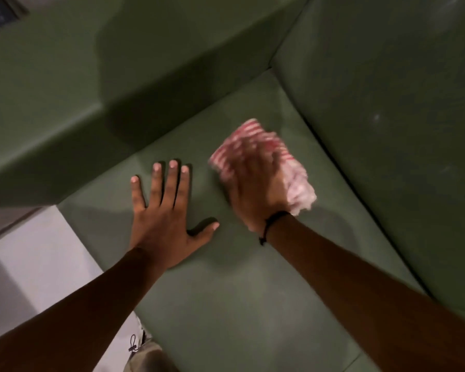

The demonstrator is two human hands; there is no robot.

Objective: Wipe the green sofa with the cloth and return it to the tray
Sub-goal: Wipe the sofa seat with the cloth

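Note:
The green sofa point(226, 304) fills most of the head view, its seat cushion running from the middle down to the bottom edge. My right hand point(255, 189) presses a red-and-white striped cloth point(242, 140) onto the seat near the back right corner; hand and cloth are blurred. The cloth sticks out past my fingers and to the right of my wrist. My left hand point(164, 208) lies flat on the seat to the left of the cloth, fingers spread, holding nothing. No tray is in view.
The sofa's armrest point(65, 103) rises at the left and its backrest point(387, 103) at the right, meeting in a corner above the cloth. A pale floor point(32, 264) shows at the lower left, beside the seat's front edge.

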